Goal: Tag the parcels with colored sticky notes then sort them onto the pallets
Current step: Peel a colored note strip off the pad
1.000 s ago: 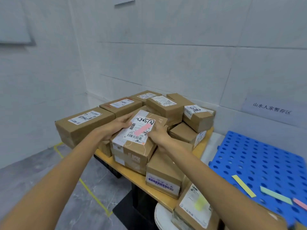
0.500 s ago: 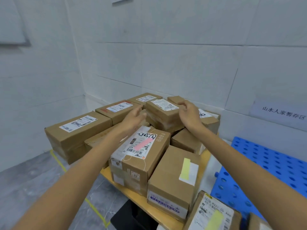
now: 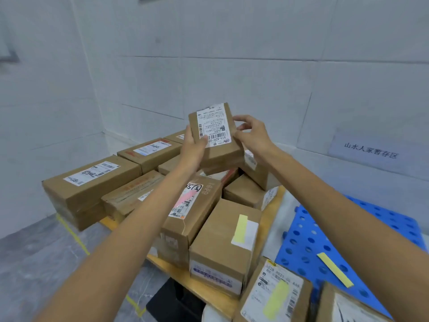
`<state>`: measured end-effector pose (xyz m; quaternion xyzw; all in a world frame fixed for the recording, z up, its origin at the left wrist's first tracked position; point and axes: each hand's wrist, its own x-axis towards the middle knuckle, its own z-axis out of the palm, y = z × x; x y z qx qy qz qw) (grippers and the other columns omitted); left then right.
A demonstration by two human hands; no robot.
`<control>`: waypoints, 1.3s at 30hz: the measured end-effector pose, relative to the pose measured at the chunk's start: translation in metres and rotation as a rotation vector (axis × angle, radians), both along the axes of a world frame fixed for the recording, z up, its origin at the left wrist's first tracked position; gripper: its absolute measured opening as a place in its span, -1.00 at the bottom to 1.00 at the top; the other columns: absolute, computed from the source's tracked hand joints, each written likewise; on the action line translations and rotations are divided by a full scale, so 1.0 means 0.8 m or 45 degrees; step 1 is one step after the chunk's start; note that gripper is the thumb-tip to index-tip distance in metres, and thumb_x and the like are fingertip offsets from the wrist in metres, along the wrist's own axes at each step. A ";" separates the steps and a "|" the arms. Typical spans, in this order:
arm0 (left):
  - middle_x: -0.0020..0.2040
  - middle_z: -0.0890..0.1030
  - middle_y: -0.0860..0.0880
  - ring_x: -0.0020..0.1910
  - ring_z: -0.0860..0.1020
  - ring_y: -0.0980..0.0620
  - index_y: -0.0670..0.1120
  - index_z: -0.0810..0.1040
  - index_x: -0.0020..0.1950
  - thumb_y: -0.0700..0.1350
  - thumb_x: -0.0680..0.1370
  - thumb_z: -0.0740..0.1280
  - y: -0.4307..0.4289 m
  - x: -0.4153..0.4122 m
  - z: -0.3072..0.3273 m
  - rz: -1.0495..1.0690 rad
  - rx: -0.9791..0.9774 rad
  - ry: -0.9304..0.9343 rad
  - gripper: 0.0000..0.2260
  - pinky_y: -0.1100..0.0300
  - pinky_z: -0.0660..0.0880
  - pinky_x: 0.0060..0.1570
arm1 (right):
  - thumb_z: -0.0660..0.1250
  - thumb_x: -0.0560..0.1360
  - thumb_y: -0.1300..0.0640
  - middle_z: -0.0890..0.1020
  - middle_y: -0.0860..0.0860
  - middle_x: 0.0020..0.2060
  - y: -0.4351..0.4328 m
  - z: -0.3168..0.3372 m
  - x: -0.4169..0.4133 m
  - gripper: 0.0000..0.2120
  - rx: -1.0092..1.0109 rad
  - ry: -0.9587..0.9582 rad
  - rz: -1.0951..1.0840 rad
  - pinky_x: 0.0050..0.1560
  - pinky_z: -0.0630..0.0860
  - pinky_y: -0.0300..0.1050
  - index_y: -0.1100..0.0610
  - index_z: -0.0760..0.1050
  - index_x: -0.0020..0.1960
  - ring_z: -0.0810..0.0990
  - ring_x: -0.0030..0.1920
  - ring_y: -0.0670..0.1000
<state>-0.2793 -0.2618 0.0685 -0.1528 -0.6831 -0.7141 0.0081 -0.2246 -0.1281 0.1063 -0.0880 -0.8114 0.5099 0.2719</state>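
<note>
Head-worn, downward, facing parcel [image 3: 216, 135] (near)

The raised parcel [image 3: 217, 145] at mid-frame is brown cardboard, its white label [image 3: 214, 126] printed with black barcode stripes. Below it, a brown box [image 3: 200, 217] shows a pink sticky note [image 3: 186, 198]. At lower centre, a second box [image 3: 218, 231] wears a pale yellow note [image 3: 241, 228]. The pallet [image 3: 308, 231] at right is bright blue, patterned with round holes, a yellow strip [image 3: 335, 270] on it. The wall [image 3: 232, 54] is white tile and the floor [image 3: 34, 263] grey, marked with yellow tape [image 3: 73, 235].
</note>
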 end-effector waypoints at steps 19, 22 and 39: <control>-0.04 0.45 0.21 0.08 0.49 0.07 0.05 0.45 0.32 -0.09 0.56 0.33 0.055 0.343 -0.034 -0.740 -0.431 0.313 -0.67 0.15 0.47 0.12 | 0.28 0.55 0.32 0.52 0.07 0.17 0.052 -0.056 0.438 -0.66 -0.287 -0.251 -0.249 -0.23 0.51 -0.31 0.08 0.46 0.29 0.55 -0.17 -0.04; -0.02 0.44 0.18 0.03 0.48 0.12 0.05 0.44 0.30 -0.08 0.56 0.34 0.050 0.352 -0.062 -0.794 -0.500 0.203 -0.69 0.12 0.50 0.07 | 0.30 0.54 0.26 0.51 0.10 0.24 0.049 -0.091 0.452 -0.68 -0.334 -0.352 -0.228 -0.19 0.55 -0.26 0.03 0.47 0.26 0.58 -0.15 -0.03; -0.19 0.54 -0.20 -0.27 0.60 -0.03 0.06 0.43 0.22 0.00 0.56 0.33 0.053 0.303 -0.097 -0.647 -0.504 -0.017 -0.75 0.24 0.50 -0.46 | 0.39 0.50 0.10 0.53 -0.01 0.09 0.084 -0.106 0.444 -0.73 -0.288 -0.506 -0.018 -0.04 0.60 -0.19 -0.03 0.49 0.18 0.59 0.09 -0.01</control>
